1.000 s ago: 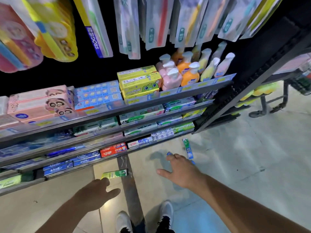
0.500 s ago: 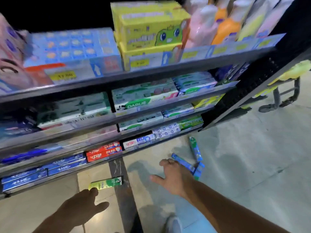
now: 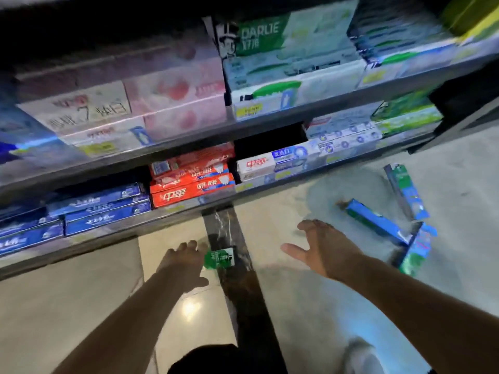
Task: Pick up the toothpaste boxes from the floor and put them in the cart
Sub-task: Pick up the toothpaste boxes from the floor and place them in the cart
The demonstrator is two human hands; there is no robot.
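Shop aisle, head view: pale tiled floor (image 3: 337,306) crossed by a dark strip, with low shelves (image 3: 243,128) of boxed toothpaste running beyond both hands. I read the step in hand as the reach for the first pickups; no box is lifted yet.

My left hand (image 3: 183,265) hangs low with fingers spread and relaxed, holding nothing. Just past its fingertips, to their right, lies the green toothpaste box (image 3: 220,258) on the dark strip; the hand covers its left end, and I cannot tell whether the fingers touch it. My right hand (image 3: 324,249) is spread wide, thumb out toward the left, palm down, also holding nothing.

Ahead and to the right of the right hand lies a blue toothpaste box (image 3: 375,221), near but apart from the fingertips. Beyond it, farther right, a second blue box (image 3: 405,191) lies at an angle, and a third box (image 3: 417,251) lies at the right hand's right side, its near end meeting the first blue box.

Next move, as I judge it: each hand must drop to the floor and close across a box's narrow width; the overlapping pair on the right may shift when one is pulled.

Hard to make out: motion blur smears the printing and the box edges. The cart is not in view, so its direction is unknown to me. My dark knee (image 3: 216,357) and pale shoe (image 3: 361,357) are cut off at the bottom edge.
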